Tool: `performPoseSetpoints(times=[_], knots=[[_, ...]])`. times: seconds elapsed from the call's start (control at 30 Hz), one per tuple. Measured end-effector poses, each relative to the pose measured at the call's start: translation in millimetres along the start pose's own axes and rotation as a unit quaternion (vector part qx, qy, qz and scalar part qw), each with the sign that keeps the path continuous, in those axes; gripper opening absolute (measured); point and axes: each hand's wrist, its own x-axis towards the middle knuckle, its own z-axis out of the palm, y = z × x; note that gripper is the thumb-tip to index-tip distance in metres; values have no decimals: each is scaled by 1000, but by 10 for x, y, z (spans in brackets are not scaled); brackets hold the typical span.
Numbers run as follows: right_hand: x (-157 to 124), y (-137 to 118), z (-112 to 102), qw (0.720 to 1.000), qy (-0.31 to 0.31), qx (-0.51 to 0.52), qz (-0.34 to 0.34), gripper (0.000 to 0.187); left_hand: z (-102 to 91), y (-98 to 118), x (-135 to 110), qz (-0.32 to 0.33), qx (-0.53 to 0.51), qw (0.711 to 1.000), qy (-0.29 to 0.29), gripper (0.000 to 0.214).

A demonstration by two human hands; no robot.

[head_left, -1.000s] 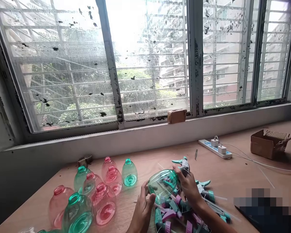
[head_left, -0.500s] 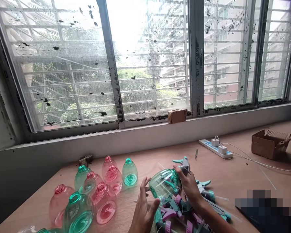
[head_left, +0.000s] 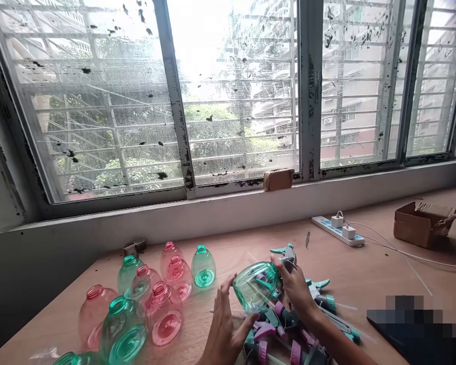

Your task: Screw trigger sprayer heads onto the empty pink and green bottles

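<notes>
Bottle, translucent green, rounded, glossy, tilted sideways

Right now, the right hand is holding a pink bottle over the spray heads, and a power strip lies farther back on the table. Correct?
Not quite: the bottle is green, not pink, as the head view shows. The right hand does hold it over the spray heads, and the power strip lies farther back on the table.
</notes>
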Motion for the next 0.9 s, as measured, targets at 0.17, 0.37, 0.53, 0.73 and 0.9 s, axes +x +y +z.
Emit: performPoseSetpoints(times=[0.17,0.37,0.53,0.73,0.9], knots=[[-10,-3,0,1000,-6,9,-5,41,-4,31,11,-74,-90,993,-10,78],[-63,-22,30,999,-27,8,21,40,-13,38,17,-87,-88,992,-11,72],[-54,3,33,999,-23,7,34,41,-4,19,5,-21,-19,1000,8,76],[-46,-24,16,999,-26,11,21,45,-32,59,63,-75,-122,990,-13,80],[-60,-36,23,999,-29,11,15,45,-39,108,91,-97,-166,980,-43,69]])
